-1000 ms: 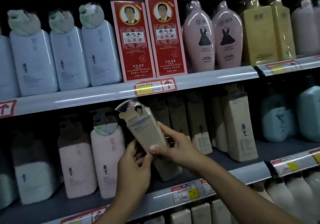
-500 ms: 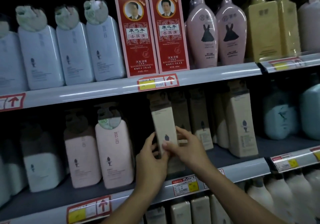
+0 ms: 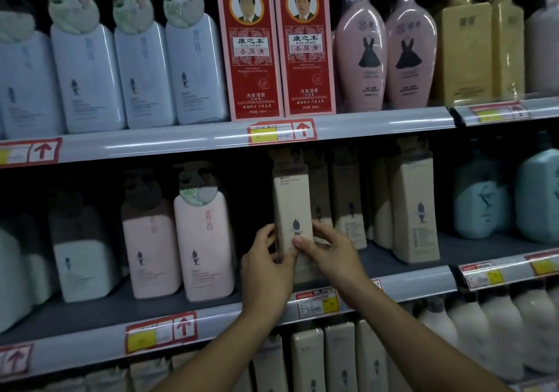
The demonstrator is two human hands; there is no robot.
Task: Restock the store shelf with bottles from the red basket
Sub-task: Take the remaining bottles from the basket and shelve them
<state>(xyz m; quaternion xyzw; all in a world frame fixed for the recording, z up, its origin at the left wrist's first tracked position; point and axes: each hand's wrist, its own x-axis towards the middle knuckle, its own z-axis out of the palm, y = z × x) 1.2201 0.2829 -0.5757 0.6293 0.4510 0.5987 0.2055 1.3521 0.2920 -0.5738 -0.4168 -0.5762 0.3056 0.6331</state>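
Note:
A tall beige bottle (image 3: 292, 204) with a dark cap stands upright at the front of the middle shelf (image 3: 230, 316). My left hand (image 3: 266, 270) grips its lower left side. My right hand (image 3: 329, 252) holds its lower right side, thumb across the front. Several matching beige bottles (image 3: 414, 207) stand in a row just to its right and behind it. The red basket is out of view.
Pink bottles (image 3: 205, 240) stand left of a dark gap beside the held bottle. White bottles (image 3: 87, 77), red boxes (image 3: 251, 55) and pink bottles (image 3: 360, 55) fill the upper shelf. Teal bottles (image 3: 484, 201) stand at the right, and more beige bottles (image 3: 308, 358) fill the shelf below.
The bottle went from tilted in front of the shelf to upright and further in on the middle shelf. Both hands stayed on it.

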